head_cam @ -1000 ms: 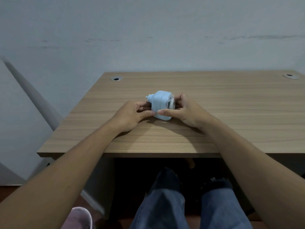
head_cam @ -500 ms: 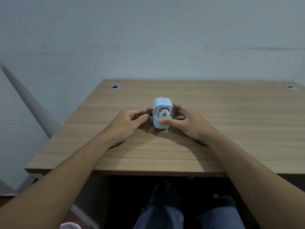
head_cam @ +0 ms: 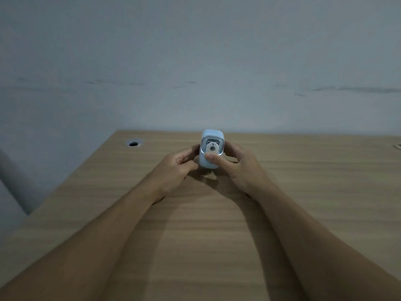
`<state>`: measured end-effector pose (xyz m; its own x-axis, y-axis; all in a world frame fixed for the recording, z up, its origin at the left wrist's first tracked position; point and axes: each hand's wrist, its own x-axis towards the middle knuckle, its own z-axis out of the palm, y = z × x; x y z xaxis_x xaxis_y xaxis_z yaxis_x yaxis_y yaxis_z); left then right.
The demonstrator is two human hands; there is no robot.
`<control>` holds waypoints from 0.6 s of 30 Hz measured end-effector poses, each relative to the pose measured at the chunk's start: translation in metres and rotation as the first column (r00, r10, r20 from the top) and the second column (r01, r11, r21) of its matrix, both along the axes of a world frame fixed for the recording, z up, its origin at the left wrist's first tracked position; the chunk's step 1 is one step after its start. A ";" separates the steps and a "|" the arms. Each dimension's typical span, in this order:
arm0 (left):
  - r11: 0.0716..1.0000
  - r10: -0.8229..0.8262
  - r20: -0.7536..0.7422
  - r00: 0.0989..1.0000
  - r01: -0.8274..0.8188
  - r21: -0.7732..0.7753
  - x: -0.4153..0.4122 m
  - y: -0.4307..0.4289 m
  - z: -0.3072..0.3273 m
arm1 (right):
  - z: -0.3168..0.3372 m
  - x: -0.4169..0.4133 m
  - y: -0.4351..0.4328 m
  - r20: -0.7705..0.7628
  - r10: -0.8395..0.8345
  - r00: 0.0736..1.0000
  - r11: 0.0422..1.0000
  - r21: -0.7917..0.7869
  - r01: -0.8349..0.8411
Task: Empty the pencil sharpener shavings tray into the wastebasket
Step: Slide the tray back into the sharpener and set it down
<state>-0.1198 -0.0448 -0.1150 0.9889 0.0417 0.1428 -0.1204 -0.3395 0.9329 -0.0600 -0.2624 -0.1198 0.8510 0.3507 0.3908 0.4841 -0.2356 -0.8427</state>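
We see the sharpener (head_cam: 212, 148) upright on the desk (head_cam: 303, 181), approx mid-width and toward the far edge, w/ its front face turned to us. It's pale blue, rounded corners; the face has a silver-rimmed window w/ a small bear pic and a white round part in the middle.

Both hands flank it. Left hand (head_cam: 173, 170) sits at the sharpener's left side, fingers curled in; fingertips reach the side of the body, thumb bent near the lower left corner. Whether it's actually clamped on the body or just touching, we can't tell – contact pts are in shadow.

Right hand (head_cam: 240, 168) is on the right side: fingers wrap round the back/right of the body, thumb lies across the lower front, tip pressed on the face just below the white part. So the right hand grips the sharpener btw thumb and fingers.

Both forearms are bare and run from the bottom corners up to the middle, resting low over the desk.

Desk is light wood grain. A round cable hole (head_cam: 133, 143) sits at the far left corner, well apart from the hands. Behind is a plain grey wall (head_cam: 195, 61) w/ a few faint scuff marks.
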 end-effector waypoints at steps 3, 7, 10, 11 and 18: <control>1.000 -0.013 0.003 1.000 0.013 -0.023 0.035 -0.004 0.004 | 0.002 0.035 0.007 0.015 -0.016 1.000 1.000 0.001 0.016; 0.999 -0.024 0.034 0.999 0.025 -0.026 0.069 -0.007 0.010 | 0.004 0.071 0.014 0.027 -0.025 0.999 0.999 -0.024 0.026; 0.999 -0.031 0.033 0.999 0.030 0.028 0.093 -0.004 0.011 | 0.003 0.097 0.020 0.044 -0.028 0.999 0.997 -0.065 0.031; 0.999 -0.032 0.033 0.999 0.030 0.041 0.101 -0.001 0.010 | 0.001 0.108 0.023 0.048 -0.031 0.998 0.996 -0.085 0.035; 0.986 -0.067 0.088 0.994 0.052 0.161 0.142 0.015 0.002 | -0.007 0.151 0.034 0.070 -0.043 0.997 0.968 -0.246 0.059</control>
